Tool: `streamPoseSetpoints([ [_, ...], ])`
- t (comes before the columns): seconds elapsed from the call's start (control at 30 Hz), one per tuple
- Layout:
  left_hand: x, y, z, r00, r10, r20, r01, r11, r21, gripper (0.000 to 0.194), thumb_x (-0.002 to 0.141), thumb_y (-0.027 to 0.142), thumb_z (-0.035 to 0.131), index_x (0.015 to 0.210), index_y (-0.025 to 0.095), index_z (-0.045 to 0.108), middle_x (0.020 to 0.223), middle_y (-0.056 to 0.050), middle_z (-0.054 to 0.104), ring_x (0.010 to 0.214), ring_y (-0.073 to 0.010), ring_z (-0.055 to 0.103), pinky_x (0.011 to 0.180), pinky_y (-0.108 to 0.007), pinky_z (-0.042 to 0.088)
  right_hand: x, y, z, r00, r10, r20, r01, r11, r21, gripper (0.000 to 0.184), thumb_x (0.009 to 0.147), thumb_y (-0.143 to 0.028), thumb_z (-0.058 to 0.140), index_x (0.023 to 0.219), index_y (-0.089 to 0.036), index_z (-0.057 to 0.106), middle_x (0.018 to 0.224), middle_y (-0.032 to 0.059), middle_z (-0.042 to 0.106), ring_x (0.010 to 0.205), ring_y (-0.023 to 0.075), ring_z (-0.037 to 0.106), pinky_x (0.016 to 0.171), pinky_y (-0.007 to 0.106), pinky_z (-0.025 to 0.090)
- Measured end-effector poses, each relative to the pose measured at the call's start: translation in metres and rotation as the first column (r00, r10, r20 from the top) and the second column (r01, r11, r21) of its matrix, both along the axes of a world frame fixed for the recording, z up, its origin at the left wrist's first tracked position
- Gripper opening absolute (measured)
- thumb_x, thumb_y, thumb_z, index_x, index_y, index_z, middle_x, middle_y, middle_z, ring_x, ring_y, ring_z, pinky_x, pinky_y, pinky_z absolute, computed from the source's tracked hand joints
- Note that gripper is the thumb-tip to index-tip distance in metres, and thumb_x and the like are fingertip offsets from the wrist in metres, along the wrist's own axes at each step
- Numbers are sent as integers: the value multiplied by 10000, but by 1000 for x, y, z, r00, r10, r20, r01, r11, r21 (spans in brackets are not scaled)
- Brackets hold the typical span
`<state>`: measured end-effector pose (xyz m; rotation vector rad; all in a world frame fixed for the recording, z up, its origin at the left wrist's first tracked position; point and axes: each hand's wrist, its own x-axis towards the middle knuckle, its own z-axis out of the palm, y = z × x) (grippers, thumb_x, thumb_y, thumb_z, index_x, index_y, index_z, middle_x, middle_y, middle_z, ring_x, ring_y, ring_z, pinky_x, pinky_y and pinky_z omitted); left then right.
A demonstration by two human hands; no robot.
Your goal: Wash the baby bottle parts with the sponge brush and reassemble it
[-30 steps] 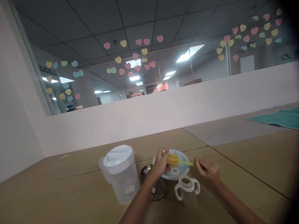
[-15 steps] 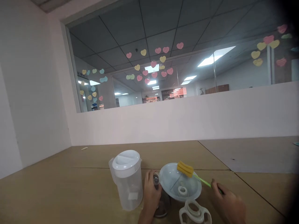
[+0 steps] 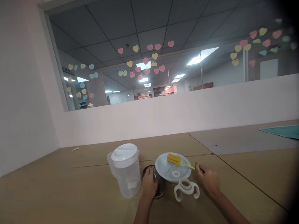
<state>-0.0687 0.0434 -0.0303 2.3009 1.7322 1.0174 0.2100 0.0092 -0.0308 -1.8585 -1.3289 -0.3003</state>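
Brown tabletop (image 3: 88, 193), left hand (image 3: 149, 184) now off yellow sponge brush (image 3: 173, 159), over metal dish (image 3: 161, 188)

- Cannot see the left part of the dark round dish (image 3: 161, 188), behind the left hand (image 3: 149, 185).
- Cannot identify the shiny thing (image 3: 154, 178) at its fingers.
- Cannot see the handle end of the yellow brush (image 3: 174, 159), inside the right hand (image 3: 208, 179).
- Loses the teal cloth (image 3: 282, 131) past the right edge.
- Cannot read the heart-shaped notes (image 3: 147, 72), too small.
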Motion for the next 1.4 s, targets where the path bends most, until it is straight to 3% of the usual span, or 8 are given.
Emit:
streamPoseSetpoints([
  [0.13,7,-8,11,997,75,-8,-72,985,156,499,720,100,418,1207,157,509,1210,-114,549,1122,-256,488,948,-404,368,0,2,-1,1000,-14,-9,14,1000,7,545,870,-457,271,728,-202,731,711,109,713,556,189,608,476,254,273],
  [0.27,25,-20,30,998,-69,6,64,960,273,388,781,111,364,1077,224,588,1065,-68,618,1003,-228,529,883,-394,379,-2,3,2,1000,-11,-20,11,1000,2,548,873,-456,269,706,-197,723,740,116,715,575,196,620,488,256,281],
  [0.43,62,-14,44,971,-230,-58,237,955,179,303,790,194,429,990,292,635,1004,-28,654,1029,-232,525,879,-392,372,0,1,8,995,-12,-102,11,1000,-12,560,874,-483,262,743,-194,724,733,120,713,610,211,629,495,249,293],
  [0.6,94,3,41,958,-229,-173,235,972,14,226,769,352,500,843,279,701,810,-72,691,918,-275,573,844,-443,369,7,-2,7,979,-57,-194,50,998,-40,557,866,-488,266,791,-198,735,765,124,715,619,213,630,496,240,321],
  [0.77,104,7,42,970,-189,-155,196,980,31,221,767,284,488,646,225,663,717,-53,677,800,-217,603,873,-417,355,8,1,3,968,-59,-242,49,998,-44,555,861,-498,270,814,-201,736,776,125,715,606,213,625,479,240,310],
  [1.07,74,-12,50,983,-183,25,174,963,206,122,809,210,407,781,206,525,853,-13,594,876,-165,537,815,-293,376,-1,3,-3,999,7,-48,-3,997,83,559,895,-435,270,664,-176,708,676,105,701,539,151,585,499,239,260],
  [1.27,30,-20,27,992,-55,116,19,955,296,103,803,232,404,705,207,420,702,15,489,699,-140,478,669,-243,364,-4,5,-6,1000,-11,21,7,980,198,565,895,-430,292,616,-151,697,636,98,686,520,122,548,508,238,234],
  [1.4,7,-12,13,983,44,176,-84,970,228,96,769,193,392,676,210,375,633,35,432,623,-127,442,607,-222,340,-3,5,-9,999,-24,26,18,974,227,558,893,-423,312,564,-147,668,588,86,666,490,106,517,499,234,214],
])
